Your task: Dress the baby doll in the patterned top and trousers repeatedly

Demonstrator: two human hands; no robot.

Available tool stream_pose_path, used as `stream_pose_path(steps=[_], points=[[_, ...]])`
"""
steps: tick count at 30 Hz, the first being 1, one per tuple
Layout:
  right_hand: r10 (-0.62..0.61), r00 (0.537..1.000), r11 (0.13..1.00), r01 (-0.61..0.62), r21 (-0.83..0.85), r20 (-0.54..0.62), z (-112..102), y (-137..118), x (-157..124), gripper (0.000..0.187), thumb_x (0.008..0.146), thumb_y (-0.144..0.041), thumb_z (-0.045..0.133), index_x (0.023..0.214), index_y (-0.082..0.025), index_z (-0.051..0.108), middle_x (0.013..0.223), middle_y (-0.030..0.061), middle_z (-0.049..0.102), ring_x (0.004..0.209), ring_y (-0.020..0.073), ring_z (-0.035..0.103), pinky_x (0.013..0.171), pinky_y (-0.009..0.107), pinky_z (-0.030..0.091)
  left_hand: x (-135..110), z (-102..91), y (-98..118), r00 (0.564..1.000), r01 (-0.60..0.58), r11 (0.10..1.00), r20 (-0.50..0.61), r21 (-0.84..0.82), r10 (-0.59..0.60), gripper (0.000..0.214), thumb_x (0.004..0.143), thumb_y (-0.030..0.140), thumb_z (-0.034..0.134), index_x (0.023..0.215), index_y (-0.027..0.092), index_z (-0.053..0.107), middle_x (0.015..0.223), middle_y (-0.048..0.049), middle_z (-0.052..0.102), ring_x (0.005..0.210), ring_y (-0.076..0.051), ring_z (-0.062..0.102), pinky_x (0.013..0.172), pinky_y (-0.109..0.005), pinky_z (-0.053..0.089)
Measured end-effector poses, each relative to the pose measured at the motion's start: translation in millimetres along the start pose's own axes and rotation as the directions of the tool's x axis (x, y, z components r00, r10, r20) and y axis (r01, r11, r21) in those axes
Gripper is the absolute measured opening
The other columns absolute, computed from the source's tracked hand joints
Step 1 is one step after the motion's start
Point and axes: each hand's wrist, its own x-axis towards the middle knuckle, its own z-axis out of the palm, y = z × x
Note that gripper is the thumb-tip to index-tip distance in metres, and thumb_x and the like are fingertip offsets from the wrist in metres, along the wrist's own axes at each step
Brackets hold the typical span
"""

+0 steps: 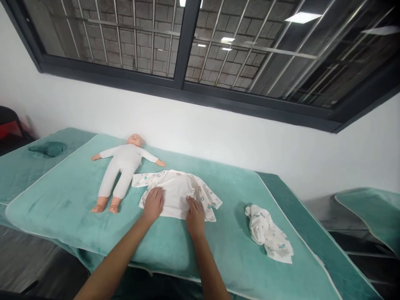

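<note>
A small white baby shirt (175, 189) with a printed pattern lies spread flat on a teal towel (78, 200). My left hand (153, 204) rests flat on the shirt's lower left part, fingers stretched out. My right hand (195, 216) lies flat on its lower right part, fingers pointing towards the wall. A baby doll (122, 166) in a white bodysuit lies on its back to the left of the shirt, arms out. A crumpled piece of printed white baby clothing (270, 235) lies apart on the right of the towel.
The towel covers a table against a white wall below a barred window (200, 46). A folded dark green cloth (47, 148) sits at the far left. Another teal-covered surface (371, 208) stands at the right, across a gap.
</note>
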Motion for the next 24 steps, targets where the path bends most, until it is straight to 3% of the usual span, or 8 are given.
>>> stream_pose_path(steps=[3,6,9,13,19,22,24], points=[[0.043,0.991,0.999,-0.044,-0.004,-0.124,-15,10,-43,0.06,0.083,-0.003,0.032,0.131,-0.019,0.062,0.133,0.0126,0.064,0.128,0.0256,0.054,0.111,0.047,0.043,-47,-12.7,0,0.998,-0.062,0.998,-0.001,-0.028,0.062,0.05,0.084,-0.003,0.041,0.122,0.021,0.062,0.127,-0.0097,0.063,0.127,-0.024,0.054,0.112,-0.045,0.044],[0.038,0.988,0.996,-0.049,-0.071,-0.148,-29,15,-58,0.054,0.085,-0.006,0.034,0.127,-0.023,0.064,0.13,0.0109,0.065,0.127,0.0274,0.053,0.111,0.048,0.041,-69,-16.9,3,0.998,-0.001,1.0,-0.056,-0.007,0.0,0.059,0.081,-0.008,0.039,0.126,0.022,0.061,0.13,-0.0095,0.061,0.129,-0.024,0.051,0.114,-0.047,0.042],[-0.024,0.995,0.987,0.008,-0.16,-0.092,-41,22,-44,0.043,0.091,-0.01,0.039,0.121,-0.023,0.067,0.127,0.0087,0.067,0.124,0.0275,0.054,0.113,0.048,0.037,-67,-18.3,4,0.996,0.033,0.999,-0.08,0.029,-0.031,0.048,0.086,-0.002,0.043,0.124,0.02,0.063,0.126,-0.011,0.063,0.128,-0.026,0.051,0.113,-0.047,0.043],[-0.097,0.995,0.967,0.103,-0.233,0.036,-54,33,-18,0.032,0.093,-0.014,0.044,0.107,-0.023,0.071,0.115,0.0067,0.071,0.112,0.0266,0.057,0.111,0.047,0.034,-53,-26.1,3,0.998,0.055,0.993,-0.018,0.1,-0.054,0.033,0.09,0.007,0.049,0.113,0.022,0.068,0.117,-0.0099,0.066,0.118,-0.028,0.055,0.1,-0.046,0.048],[-0.11,0.993,0.989,0.115,-0.095,0.052,-58,41,-29,0.024,0.092,-0.021,0.047,0.097,-0.023,0.071,0.1,0.0068,0.07,0.101,0.0253,0.059,0.098,0.042,0.042,-59,-33.2,5,0.991,0.131,0.983,-0.027,0.129,-0.129,0.025,0.088,0.008,0.049,0.098,0.02,0.069,0.106,-0.0109,0.066,0.107,-0.029,0.056,0.094,-0.047,0.048],[0.053,0.987,0.992,-0.035,0.12,-0.15,-60,56,-26,0.028,0.097,-0.033,0.044,0.102,-0.021,0.069,0.104,0.0095,0.07,0.101,0.0243,0.062,0.093,0.038,0.047,-69,-29.2,7,0.992,0.125,0.989,-0.043,0.078,-0.122,0.038,0.081,0.0,0.046,0.102,0.021,0.069,0.109,-0.0099,0.067,0.112,-0.029,0.056,0.099,-0.047,0.047],[0.285,0.916,0.953,-0.239,0.187,-0.282,-63,72,-13,0.038,0.097,-0.044,0.041,0.108,-0.018,0.066,0.105,0.0126,0.069,0.096,0.0245,0.063,0.087,0.037,0.049,-73,-27.8,8,0.993,0.107,0.994,-0.051,0.037,-0.105,0.044,0.079,-0.002,0.045,0.105,0.023,0.069,0.112,-0.0088,0.067,0.117,-0.028,0.055,0.103,-0.047,0.046]])
